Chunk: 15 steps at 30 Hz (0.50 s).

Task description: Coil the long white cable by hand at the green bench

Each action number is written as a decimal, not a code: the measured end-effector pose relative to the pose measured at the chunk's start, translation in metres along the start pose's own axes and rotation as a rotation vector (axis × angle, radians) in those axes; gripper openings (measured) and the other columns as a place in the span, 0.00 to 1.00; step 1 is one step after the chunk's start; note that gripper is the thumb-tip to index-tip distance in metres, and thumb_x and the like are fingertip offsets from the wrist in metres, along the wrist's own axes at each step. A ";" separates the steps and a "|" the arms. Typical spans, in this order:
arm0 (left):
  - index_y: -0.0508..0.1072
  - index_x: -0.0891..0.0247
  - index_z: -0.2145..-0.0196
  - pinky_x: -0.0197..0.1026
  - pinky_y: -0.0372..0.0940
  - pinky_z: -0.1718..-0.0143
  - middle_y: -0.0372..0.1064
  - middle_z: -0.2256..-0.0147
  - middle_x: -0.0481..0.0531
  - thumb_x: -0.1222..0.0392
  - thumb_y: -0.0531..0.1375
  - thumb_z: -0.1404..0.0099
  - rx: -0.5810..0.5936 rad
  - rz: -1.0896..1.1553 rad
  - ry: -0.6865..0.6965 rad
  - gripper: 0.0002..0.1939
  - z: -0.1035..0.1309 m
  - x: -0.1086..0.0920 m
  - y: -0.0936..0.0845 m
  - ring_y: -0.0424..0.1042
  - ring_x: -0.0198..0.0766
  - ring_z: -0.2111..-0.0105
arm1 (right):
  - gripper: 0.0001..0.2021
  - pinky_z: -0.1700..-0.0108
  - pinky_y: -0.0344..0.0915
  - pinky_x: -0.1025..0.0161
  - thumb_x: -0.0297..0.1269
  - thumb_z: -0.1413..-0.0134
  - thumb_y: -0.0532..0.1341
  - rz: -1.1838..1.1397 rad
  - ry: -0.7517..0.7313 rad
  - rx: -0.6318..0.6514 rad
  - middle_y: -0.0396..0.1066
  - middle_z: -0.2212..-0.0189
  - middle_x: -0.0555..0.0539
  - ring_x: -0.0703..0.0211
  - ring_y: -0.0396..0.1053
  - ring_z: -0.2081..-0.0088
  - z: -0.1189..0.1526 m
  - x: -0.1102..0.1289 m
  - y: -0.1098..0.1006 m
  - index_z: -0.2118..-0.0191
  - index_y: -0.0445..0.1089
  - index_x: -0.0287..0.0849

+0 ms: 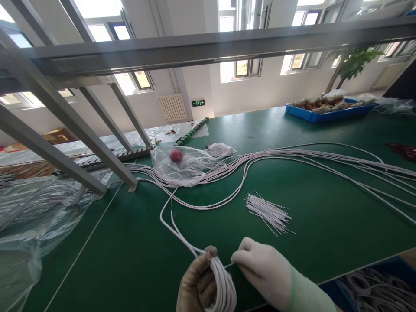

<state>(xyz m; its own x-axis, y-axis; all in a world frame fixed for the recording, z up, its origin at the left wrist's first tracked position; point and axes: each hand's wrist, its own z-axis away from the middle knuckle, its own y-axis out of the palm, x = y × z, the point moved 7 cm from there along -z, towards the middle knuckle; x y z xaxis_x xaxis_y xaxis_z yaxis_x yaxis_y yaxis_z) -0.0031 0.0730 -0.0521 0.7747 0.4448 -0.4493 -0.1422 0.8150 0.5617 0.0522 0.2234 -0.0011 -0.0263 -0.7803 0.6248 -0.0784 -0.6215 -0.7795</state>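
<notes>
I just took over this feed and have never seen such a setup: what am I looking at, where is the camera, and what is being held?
No machine here: a person works with two gloved hands, filmed from a camera on their head looking down. The left hand grips a coil of white cable; the right hand pinches a thin tie beside it. On the green table lie long white cables, a bundle of short white ties, a clear plastic bag with something red inside, and a blue tray far right.
</notes>
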 end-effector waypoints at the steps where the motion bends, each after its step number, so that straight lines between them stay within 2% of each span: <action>1: 0.81 0.67 0.67 0.28 0.63 0.82 0.58 0.83 0.40 0.61 0.72 0.39 0.034 0.035 -0.051 0.07 0.001 0.002 0.003 0.54 0.22 0.87 | 0.14 0.66 0.72 0.61 0.27 0.33 0.53 -0.026 -0.008 -0.006 0.73 0.64 0.46 0.56 0.73 0.67 0.000 0.002 -0.001 0.57 0.77 0.44; 3: 0.81 0.68 0.67 0.27 0.60 0.83 0.58 0.84 0.40 0.62 0.73 0.40 0.080 0.077 -0.108 0.08 0.005 0.005 0.011 0.55 0.23 0.88 | 0.14 0.65 0.73 0.61 0.28 0.32 0.53 -0.113 -0.016 0.007 0.73 0.63 0.46 0.56 0.74 0.66 0.000 0.007 -0.001 0.56 0.77 0.44; 5: 0.81 0.69 0.66 0.26 0.57 0.85 0.62 0.83 0.42 0.63 0.73 0.39 0.043 0.061 -0.099 0.07 0.009 0.004 0.014 0.58 0.24 0.87 | 0.13 0.63 0.74 0.62 0.29 0.31 0.54 -0.216 -0.013 0.023 0.74 0.62 0.46 0.56 0.75 0.65 -0.001 0.013 0.000 0.56 0.77 0.44; 7: 0.80 0.70 0.65 0.29 0.62 0.83 0.72 0.78 0.50 0.64 0.71 0.37 -0.068 0.008 -0.043 0.06 0.012 0.003 0.014 0.69 0.30 0.83 | 0.11 0.62 0.75 0.60 0.31 0.32 0.55 -0.311 0.033 0.010 0.74 0.62 0.47 0.55 0.75 0.64 -0.003 0.016 0.001 0.56 0.76 0.44; 9: 0.80 0.71 0.63 0.33 0.71 0.77 0.79 0.71 0.57 0.65 0.67 0.33 -0.162 -0.076 0.022 0.04 0.015 0.000 0.014 0.79 0.39 0.74 | 0.12 0.57 0.76 0.58 0.30 0.34 0.57 -0.412 0.122 -0.013 0.76 0.60 0.47 0.54 0.76 0.61 -0.003 0.015 0.002 0.50 0.75 0.45; 12: 0.77 0.71 0.59 0.37 0.74 0.74 0.81 0.69 0.58 0.69 0.64 0.31 -0.194 -0.168 0.065 0.04 0.016 -0.002 0.018 0.82 0.44 0.69 | 0.22 0.49 0.75 0.56 0.27 0.37 0.57 -0.548 0.225 -0.004 0.78 0.56 0.46 0.53 0.77 0.56 -0.001 0.013 0.001 0.40 0.71 0.44; 15: 0.75 0.69 0.58 0.41 0.78 0.70 0.82 0.67 0.59 0.71 0.64 0.33 -0.213 -0.190 0.101 0.06 0.017 -0.003 0.018 0.83 0.48 0.66 | 0.24 0.50 0.75 0.56 0.27 0.38 0.55 -0.654 0.252 0.042 0.78 0.56 0.46 0.53 0.77 0.56 0.003 0.021 -0.006 0.39 0.70 0.44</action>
<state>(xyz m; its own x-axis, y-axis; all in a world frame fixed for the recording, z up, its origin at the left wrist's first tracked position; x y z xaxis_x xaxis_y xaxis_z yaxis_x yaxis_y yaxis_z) 0.0025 0.0802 -0.0284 0.7360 0.3028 -0.6055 -0.1345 0.9420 0.3076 0.0548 0.2105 0.0163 -0.2179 -0.2091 0.9533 -0.1185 -0.9639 -0.2385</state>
